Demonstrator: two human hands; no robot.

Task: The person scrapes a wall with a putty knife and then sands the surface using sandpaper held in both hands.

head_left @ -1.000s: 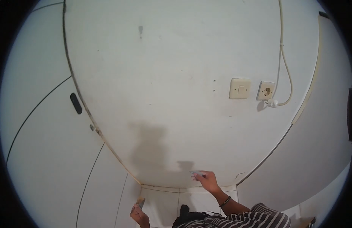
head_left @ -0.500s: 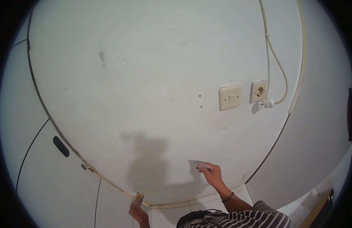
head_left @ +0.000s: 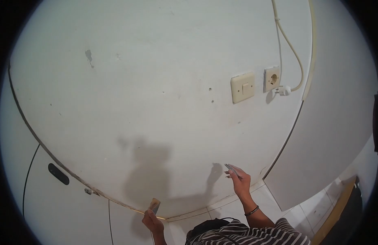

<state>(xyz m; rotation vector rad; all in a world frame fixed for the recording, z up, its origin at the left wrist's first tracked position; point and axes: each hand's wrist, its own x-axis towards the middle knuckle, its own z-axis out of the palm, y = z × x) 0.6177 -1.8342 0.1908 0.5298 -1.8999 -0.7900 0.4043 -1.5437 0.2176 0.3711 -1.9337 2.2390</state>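
Note:
My left hand (head_left: pixel 152 221), low in the middle of the view, is closed round a small flat piece (head_left: pixel 156 203) with a tan face and a greyish side. Its upper end sticks up past my fingers, in front of the foot of the white wall (head_left: pixel 189 134). My right hand (head_left: pixel 242 183), with a dark bracelet on the wrist, pinches a thin grey flat blade, like a scraper (head_left: pixel 233 170). The blade points up and left toward the wall, and its shadow falls just left of it.
A light switch (head_left: pixel 242 88) and a socket (head_left: pixel 271 79) sit on the wall. An unplugged white plug (head_left: pixel 283 90) hangs below the socket. Small holes (head_left: pixel 211 95) and a grey patch (head_left: pixel 89 56) mark the wall. A door with a black handle (head_left: pixel 58 174) is at left.
My right hand has moved right with the thin blade, whose tip now shows apart from its shadow. The view has shifted, so the switch and socket appear higher and further left.

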